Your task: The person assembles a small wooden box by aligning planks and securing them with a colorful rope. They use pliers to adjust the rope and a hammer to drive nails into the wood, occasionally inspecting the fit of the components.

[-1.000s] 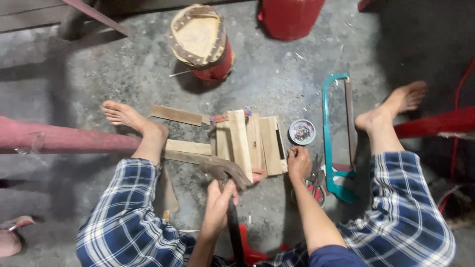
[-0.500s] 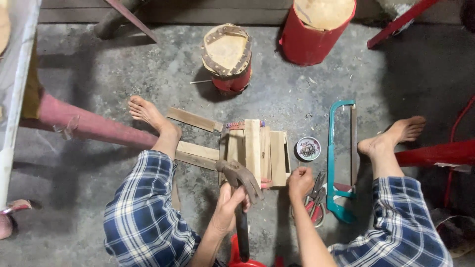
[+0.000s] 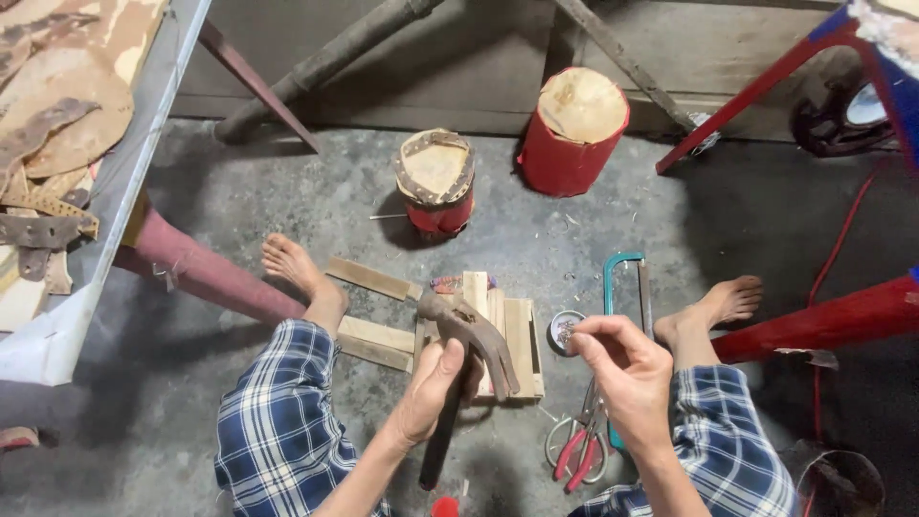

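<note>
Rusty brown steel: a claw hammer [image 3: 469,335], head up, held by its dark handle in the left hand [image 3: 433,388]. Fingers wrap the handle fully, a closed fist grip. The hammer head hangs above the wooden slat piece [image 3: 517,335], which lies flat on the concrete floor [image 3: 728,230] between the person's bare feet.

Head view, left to right. Loose wooden strips [image 3: 369,278] lie near the left foot [image 3: 292,268], more beside the plaid trouser leg. The slat piece sits centre, pale boards set side by side. Just right of it, a small round tin [image 3: 565,330] with small metal bits inside.

The right hand [image 3: 627,378] is raised near the tin, thumb and forefinger pinched together; what they pinch is too small to tell. Under that hand, red-handled pliers [image 3: 579,455] on the floor. A teal-framed hacksaw [image 3: 624,287] lies between the tin and the right foot [image 3: 723,302].

Farther off: a red drum with a pale wooden top [image 3: 572,129], and a smaller red drum with a strapped top [image 3: 436,182]. At far left, a table edge [image 3: 115,201] with leather scraps on it. Red frame legs [image 3: 823,325] at right.
</note>
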